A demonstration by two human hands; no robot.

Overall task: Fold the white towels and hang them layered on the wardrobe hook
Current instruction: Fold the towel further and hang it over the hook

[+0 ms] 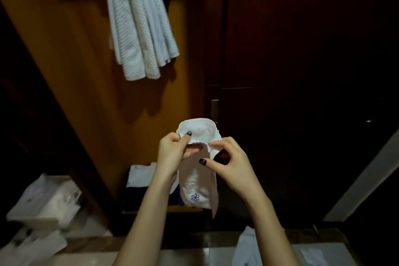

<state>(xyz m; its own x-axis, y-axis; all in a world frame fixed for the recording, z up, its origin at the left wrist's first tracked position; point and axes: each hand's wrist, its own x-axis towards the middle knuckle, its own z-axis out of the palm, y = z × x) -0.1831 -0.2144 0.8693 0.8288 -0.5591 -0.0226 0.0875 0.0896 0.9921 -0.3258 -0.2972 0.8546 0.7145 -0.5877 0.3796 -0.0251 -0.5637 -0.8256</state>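
A white towel with a small blue emblem near its lower end hangs folded lengthwise in front of me, its top edge curled over. My left hand pinches its upper left edge with thumb on top. My right hand pinches the upper right edge with curled fingers. Several white waffle-textured towels hang bunched together at the top left against the orange-brown wardrobe panel; the hook they hang from is hidden.
Dark wardrobe doors fill the right side. White paper bags sit at the lower left. More white cloth lies on a shelf behind my left arm and at the bottom right.
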